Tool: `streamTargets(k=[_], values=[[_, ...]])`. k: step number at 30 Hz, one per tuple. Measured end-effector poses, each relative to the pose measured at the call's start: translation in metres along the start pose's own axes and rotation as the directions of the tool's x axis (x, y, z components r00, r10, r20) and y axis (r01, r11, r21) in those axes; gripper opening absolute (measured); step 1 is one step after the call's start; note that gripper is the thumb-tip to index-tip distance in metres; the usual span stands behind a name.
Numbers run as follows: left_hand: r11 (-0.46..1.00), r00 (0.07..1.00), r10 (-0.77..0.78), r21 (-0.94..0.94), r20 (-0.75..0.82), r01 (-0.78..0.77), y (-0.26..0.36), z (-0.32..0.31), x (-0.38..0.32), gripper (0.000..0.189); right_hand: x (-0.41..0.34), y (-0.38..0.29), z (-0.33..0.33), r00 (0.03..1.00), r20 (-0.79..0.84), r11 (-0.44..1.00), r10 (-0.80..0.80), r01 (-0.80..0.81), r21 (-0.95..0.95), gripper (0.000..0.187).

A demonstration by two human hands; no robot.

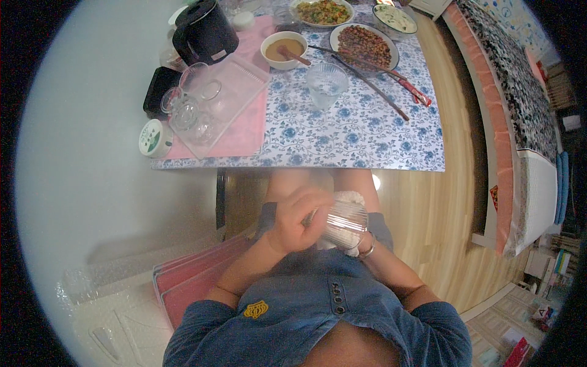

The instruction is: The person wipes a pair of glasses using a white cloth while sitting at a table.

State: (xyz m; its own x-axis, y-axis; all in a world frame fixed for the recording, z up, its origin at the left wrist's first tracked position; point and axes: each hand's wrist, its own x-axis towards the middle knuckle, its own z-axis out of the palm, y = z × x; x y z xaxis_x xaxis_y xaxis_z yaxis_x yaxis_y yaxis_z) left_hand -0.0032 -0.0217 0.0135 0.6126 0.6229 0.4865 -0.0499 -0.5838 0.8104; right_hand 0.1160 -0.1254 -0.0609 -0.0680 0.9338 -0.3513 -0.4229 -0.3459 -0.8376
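Note:
Over my lap, my left hand (302, 220) has its fingers curled at the side of a ribbed clear glass cup (346, 216), tilted on its side. A white cloth (351, 198) lies behind and around the cup. My right hand (364, 241), with a bracelet at the wrist, holds the cloth against the glass; its fingers are mostly hidden. On the table before me stands another ribbed glass (326, 87). To the left, several clear glass cups (185, 114) rest on a translucent plastic tray (238, 91) over a pink mat (257, 133).
The flowered tablecloth (312, 147) bears a bowl with a wooden spoon (293, 55), a plate of peanuts (364, 48), a vegetable dish (323, 11), chopsticks (371, 85), a black kettle (206, 34) and a round white tub (156, 138). A pink-framed chair (192, 275) stands at left, a bed (534, 183) at right.

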Motion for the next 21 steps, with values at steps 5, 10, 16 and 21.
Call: streamTargets(k=[5, 10, 16, 21], values=[[0.955, 0.957, -0.29, -0.06, 0.011, 0.29, -0.005, -0.001, -0.005, 0.014, -0.005, -0.032, 0.014, 0.97, -0.242, 0.923, -0.027, -0.069, -0.38, 0.028], [0.763, 0.769, -0.62, -0.109, 0.155, 0.637, -0.016, 0.0, -0.006, 0.023, 0.002, -0.027, -0.001, 0.803, -0.093, 0.559, -0.589, 0.322, -0.764, 0.029], [0.783, 0.745, -0.614, 0.085, 0.259, 0.616, -0.014, -0.001, -0.007, 0.023, 0.009, -0.001, -0.013, 0.709, -0.129, 0.571, -0.693, 0.43, -0.699, 0.027], [0.987, 0.982, -0.157, -0.024, 0.101, 0.16, 0.002, -0.011, 0.003, 0.017, -0.005, 0.009, -0.006, 0.942, -0.167, 0.918, -0.291, 0.226, -0.325, 0.027]])
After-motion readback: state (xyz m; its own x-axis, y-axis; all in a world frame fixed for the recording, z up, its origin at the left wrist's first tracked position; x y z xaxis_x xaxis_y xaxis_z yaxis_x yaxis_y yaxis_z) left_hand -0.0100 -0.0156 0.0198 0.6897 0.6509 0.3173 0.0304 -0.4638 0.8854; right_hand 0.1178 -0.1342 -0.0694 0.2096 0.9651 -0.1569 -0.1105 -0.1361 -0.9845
